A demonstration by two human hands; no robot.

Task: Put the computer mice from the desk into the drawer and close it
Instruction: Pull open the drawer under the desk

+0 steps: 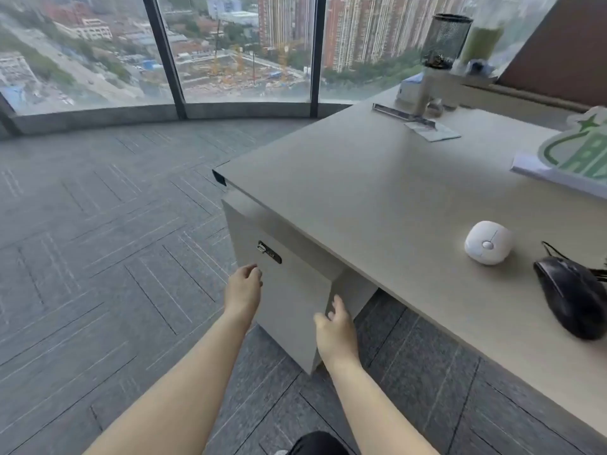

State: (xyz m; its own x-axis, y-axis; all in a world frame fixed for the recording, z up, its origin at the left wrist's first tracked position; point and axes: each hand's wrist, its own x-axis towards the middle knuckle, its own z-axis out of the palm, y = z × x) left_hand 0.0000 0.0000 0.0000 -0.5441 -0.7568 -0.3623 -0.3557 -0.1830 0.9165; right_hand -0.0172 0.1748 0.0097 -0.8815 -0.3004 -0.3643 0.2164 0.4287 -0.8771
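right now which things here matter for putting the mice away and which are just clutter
For the job: white mouse; black mouse; drawer unit, shut, with left hand and right hand at its front.

Just lying about: mesh pen holder; green drink; green-and-white sign.

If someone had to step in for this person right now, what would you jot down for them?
Left hand: empty, fingers loosely curled, at the left edge of the drawer front, just below its lock.
Right hand: empty, fingers at the drawer front's right edge.
White mouse and black mouse: both on the desk, near its right side, apart from each other.
Done: nothing stored yet; the drawer looks shut.
Left: open the drawer, put both mice in, close it.
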